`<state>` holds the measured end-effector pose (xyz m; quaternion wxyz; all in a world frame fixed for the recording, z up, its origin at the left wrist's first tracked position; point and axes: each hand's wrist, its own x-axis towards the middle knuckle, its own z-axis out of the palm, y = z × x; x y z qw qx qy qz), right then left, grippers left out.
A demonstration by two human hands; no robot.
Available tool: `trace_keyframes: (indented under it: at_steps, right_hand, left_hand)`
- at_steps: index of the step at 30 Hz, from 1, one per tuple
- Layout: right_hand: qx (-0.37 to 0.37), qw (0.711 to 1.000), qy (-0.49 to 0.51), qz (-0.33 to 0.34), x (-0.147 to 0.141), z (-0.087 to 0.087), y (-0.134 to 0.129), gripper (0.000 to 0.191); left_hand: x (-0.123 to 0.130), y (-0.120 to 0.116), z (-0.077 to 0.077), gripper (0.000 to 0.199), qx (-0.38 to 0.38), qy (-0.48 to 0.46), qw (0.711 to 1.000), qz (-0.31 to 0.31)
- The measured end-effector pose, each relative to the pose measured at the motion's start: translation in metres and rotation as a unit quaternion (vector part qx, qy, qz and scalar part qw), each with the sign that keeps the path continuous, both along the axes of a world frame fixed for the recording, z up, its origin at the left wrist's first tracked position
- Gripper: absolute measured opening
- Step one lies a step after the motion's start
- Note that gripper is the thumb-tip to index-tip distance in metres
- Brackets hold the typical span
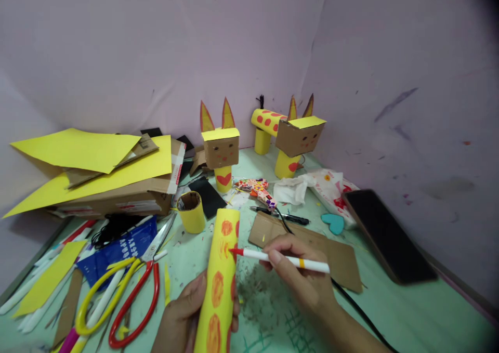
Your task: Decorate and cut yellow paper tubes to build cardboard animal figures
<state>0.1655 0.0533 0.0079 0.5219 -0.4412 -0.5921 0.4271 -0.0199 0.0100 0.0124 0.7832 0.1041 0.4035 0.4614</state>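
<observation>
My left hand is wrapped round a yellow paper-covered tube, which points away from me and bears a row of orange-red spots. In my right hand is a white felt-tip pen with a red tip and an orange band. That tip touches or nearly touches the tube's upper part, beside a half-filled spot. Beyond stand a cardboard-headed figure with pointed ears and a red heart, and a spotted four-legged-looking animal figure. A short yellow tube stands upright just past the held one.
Scissors with red and yellow handles lie at left near several pens. Yellow sheets cover a cardboard box behind them. A patterned glue gun, its cord, flat cardboard, a blue heart and a phone occupy the right.
</observation>
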Motion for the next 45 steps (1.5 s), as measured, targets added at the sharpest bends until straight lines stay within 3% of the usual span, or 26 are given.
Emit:
trace_keyframes:
  at_steps: [7, 21, 26, 32, 38, 45]
  right_hand:
    - [-0.015, 1.000, 0.013, -0.002, -0.001, -0.001, 0.000, 0.025]
    - [0.012, 1.000, -0.013, -0.003, 0.000, 0.002, -0.003, 0.021]
    - [0.016, 0.999, -0.013, -0.026, 0.000, -0.001, -0.002, 0.018]
    - [0.006, 1.000, 0.001, 0.013, 0.001, 0.004, -0.004, 0.028]
    - [-0.028, 0.998, 0.044, -0.019, -0.001, 0.007, -0.006, 0.024]
    - [0.071, 0.996, -0.048, 0.013, 0.004, 0.008, -0.002, 0.013]
  left_hand:
    - [0.000, -0.001, -0.001, 0.020, 0.002, -0.006, 1.000, -0.013]
    - [0.005, -0.003, 0.001, 0.025, 0.011, 0.035, 0.999, 0.021]
    - [0.007, -0.004, 0.001, 0.034, 0.015, 0.069, 0.997, 0.042]
    - [0.006, -0.002, -0.001, 0.043, 0.047, 0.083, 0.995, 0.025]
    - [0.004, -0.002, -0.006, 0.054, 0.029, 0.090, 0.995, 0.031]
    - [0.002, -0.001, -0.009, 0.057, 0.040, 0.102, 0.994, 0.026]
